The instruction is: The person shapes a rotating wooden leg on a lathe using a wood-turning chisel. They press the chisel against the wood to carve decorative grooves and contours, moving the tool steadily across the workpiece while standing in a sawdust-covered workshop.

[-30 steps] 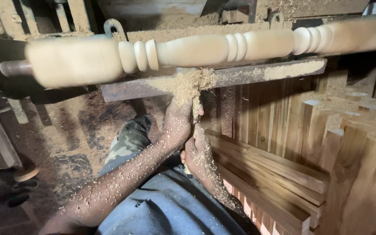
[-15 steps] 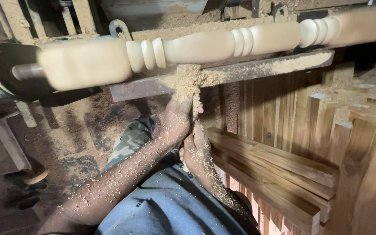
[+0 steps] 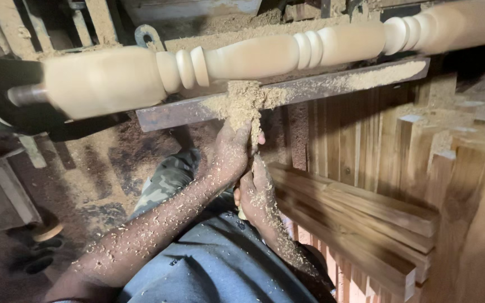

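Both hands on a turning tool at the lathe tool rest.

Left hand (image 3: 232, 152) fingers curled tight round the tool just under the tool rest (image 3: 287, 95), buried in a sawdust heap (image 3: 243, 101). Right hand (image 3: 256, 193) directly below it, fingers wrapped on the handle (image 3: 241, 215), mostly hidden. Turned wooden spindle (image 3: 254, 56) sits just above the rest. Stacked planks (image 3: 360, 219) lie right of the hands.
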